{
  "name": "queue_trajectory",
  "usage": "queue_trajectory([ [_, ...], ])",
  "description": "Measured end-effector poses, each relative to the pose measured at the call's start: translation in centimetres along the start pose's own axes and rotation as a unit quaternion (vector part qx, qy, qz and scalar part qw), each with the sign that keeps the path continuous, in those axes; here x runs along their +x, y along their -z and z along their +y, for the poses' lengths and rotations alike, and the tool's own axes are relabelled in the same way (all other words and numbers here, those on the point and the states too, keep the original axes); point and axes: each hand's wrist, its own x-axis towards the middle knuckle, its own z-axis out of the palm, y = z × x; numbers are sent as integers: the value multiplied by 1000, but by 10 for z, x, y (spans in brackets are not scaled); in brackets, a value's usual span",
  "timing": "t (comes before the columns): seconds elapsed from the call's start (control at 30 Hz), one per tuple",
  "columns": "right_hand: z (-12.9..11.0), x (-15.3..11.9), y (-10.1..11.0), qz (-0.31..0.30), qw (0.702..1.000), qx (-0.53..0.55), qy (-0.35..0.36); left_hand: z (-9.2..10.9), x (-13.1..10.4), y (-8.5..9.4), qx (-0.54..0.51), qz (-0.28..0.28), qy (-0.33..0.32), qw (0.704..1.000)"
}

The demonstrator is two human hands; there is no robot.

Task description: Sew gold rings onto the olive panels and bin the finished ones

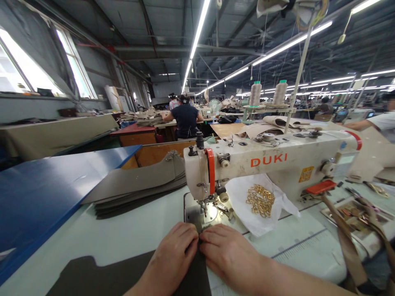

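Both hands meet in front of the needle area of a white sewing machine (268,158) marked DUKI. My left hand (175,250) is closed, its thumb and fingers pinching the edge of a dark grey-brown fabric panel (114,273). Close beside it, my right hand (228,250) has its fingers bent together on the same edge of the panel. The panel spreads over the pale green table toward the lower left. Its far edge reaches the metal needle plate (193,209), below the presser foot. What lies between the fingertips is mostly hidden.
Left of the machine lies a stack of cut panels (135,185). Gold rings (261,200) rest on white paper (240,197) under the machine arm. A parts tray (382,218) and hanging straps (344,242) are at right. A blue table (61,189) adjoins; a person (185,117) sits ahead.
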Motion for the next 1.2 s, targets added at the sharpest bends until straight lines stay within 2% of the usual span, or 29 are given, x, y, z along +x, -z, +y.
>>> queue_trajectory([
  [0.27,0,1,1,-13,1000,-15,9,1,-2,3,-39,-28,47,998],
  [0.6,-1,3,5,-36,999,-5,1,6,14,12,-96,-82,194,973],
  [0.7,-1,3,7,-41,999,-2,-1,6,15,12,-89,-89,212,969],
  [0.83,-1,3,7,-37,999,4,2,7,10,11,-79,-69,181,978],
  [0.97,0,2,5,-25,1000,5,7,7,3,11,-50,-33,72,996],
  [1.07,-1,2,6,-27,1000,1,8,7,1,10,-14,-28,2,1000],
  [1.2,-1,2,6,-25,1000,11,3,5,1,7,29,-42,-16,999],
])
